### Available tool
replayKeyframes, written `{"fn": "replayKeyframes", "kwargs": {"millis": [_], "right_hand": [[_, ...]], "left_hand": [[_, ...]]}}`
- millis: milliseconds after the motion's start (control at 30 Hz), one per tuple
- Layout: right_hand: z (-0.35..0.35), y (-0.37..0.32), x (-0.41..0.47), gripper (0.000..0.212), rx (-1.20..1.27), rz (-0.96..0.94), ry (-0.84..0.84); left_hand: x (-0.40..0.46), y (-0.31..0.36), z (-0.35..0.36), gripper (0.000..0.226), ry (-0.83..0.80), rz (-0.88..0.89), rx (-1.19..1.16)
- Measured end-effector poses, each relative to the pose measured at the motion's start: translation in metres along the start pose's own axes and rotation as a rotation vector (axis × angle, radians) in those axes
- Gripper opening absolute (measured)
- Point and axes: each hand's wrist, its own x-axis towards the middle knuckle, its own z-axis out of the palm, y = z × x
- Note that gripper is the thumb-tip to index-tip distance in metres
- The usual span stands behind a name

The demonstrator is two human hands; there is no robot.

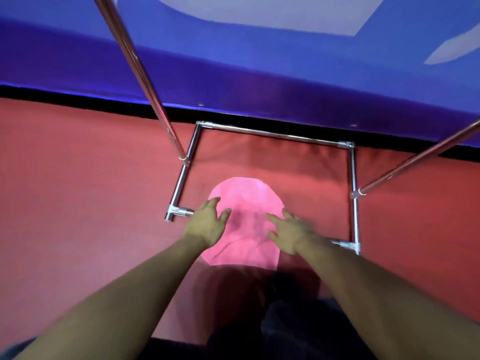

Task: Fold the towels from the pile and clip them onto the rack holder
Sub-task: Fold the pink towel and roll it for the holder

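A pink towel pile lies in a rounded heap on the red floor cloth, inside the base frame of the metal rack holder. My left hand hovers over the heap's left edge with its fingers spread and straight. My right hand reaches over the heap's right side, fingers spread too, blurred by motion. Neither hand holds anything. Whether the fingers touch the towel I cannot tell. No clips are visible.
The rack's two upright poles rise from the left and right base bars toward the camera. A red cloth covers the floor. A blue wall stands behind the rack.
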Motion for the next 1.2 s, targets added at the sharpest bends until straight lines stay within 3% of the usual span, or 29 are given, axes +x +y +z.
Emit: {"fn": "replayKeyframes", "kwargs": {"millis": [167,367,500,700,800,967,1067,1133,1200], "right_hand": [[0.041,0.019,0.063,0.060,0.203,0.050,-0.081],[0.078,0.033,0.108,0.061,0.388,0.143,-0.097],[0.078,0.032,0.119,0.049,0.576,0.145,0.010],[0.074,0.031,0.105,0.023,1.127,0.188,0.244],[0.066,0.030,0.087,0.025,1.275,0.192,0.247],[0.026,0.033,0.036,0.035,1.174,0.157,0.226],[-0.022,0.028,-0.008,0.044,1.020,-0.016,0.282],[-0.060,0.019,-0.048,0.055,0.916,-0.133,0.293],[-0.099,0.006,-0.096,0.061,0.742,-0.240,0.315]], "left_hand": [[0.046,-0.058,0.042,0.059,-0.025,-0.227,-0.113],[0.085,-0.096,0.074,0.052,0.124,-0.462,-0.302],[0.096,-0.097,0.088,0.054,0.146,-0.578,-0.433],[0.093,-0.084,0.083,0.040,0.137,-0.532,-0.445],[0.080,-0.065,0.065,0.035,0.078,-0.430,-0.455],[0.043,-0.028,0.026,0.030,-0.158,-0.441,-0.530],[0.014,-0.002,-0.002,0.035,-0.290,-0.409,-0.403],[-0.008,0.024,-0.027,0.041,-0.261,-0.311,-0.330],[-0.034,0.054,-0.055,0.055,-0.135,-0.196,-0.493]]}}
